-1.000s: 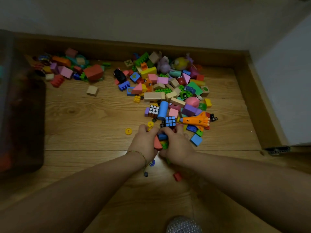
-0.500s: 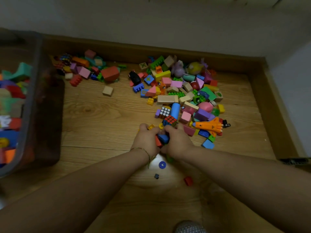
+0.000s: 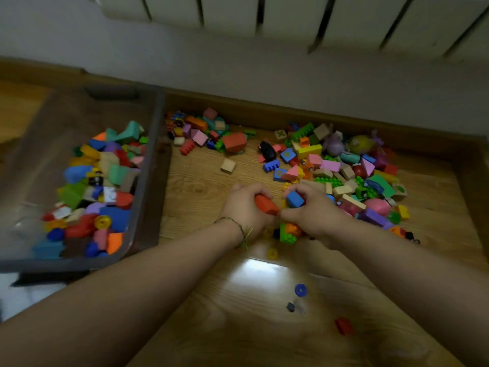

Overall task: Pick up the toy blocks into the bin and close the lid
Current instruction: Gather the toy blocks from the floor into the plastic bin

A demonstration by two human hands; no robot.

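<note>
- Head view: both hands are seen close together at mid-frame, low over the wooden floor (image 3: 201, 186), at the near edge of the large pile of toy blocks (image 3: 344, 165).
- A red block (image 3: 266, 205) is gripped in the left hand (image 3: 243, 207), with the fingers curled round it.
- A blue block (image 3: 294, 199) is held in the right hand (image 3: 315, 213), pinched between curled fingers and thumb.
- A green brick (image 3: 285, 235) with an orange piece on it is seen just beneath the two hands; whether it is held cannot be told.
- A dark translucent bin (image 3: 156, 154) is set on the left, near the left hand, and is partly filled with mixed coloured blocks.
- A smaller cluster of blocks (image 3: 206, 133) is gathered against the skirting, just beside the bin's far right corner.
- A single wooden cube (image 3: 228, 166) is left alone between the cluster and the large pile.
- Nearer the person, a yellow ring (image 3: 272, 253), a blue disc (image 3: 300, 290), a small dark piece (image 3: 290, 307) and a small red brick (image 3: 343, 326) are scattered apart on the floor.
- A thin cord bracelet (image 3: 238, 226) is worn on the left wrist.
- A white radiator (image 3: 317, 17) is mounted on the wall above.
</note>
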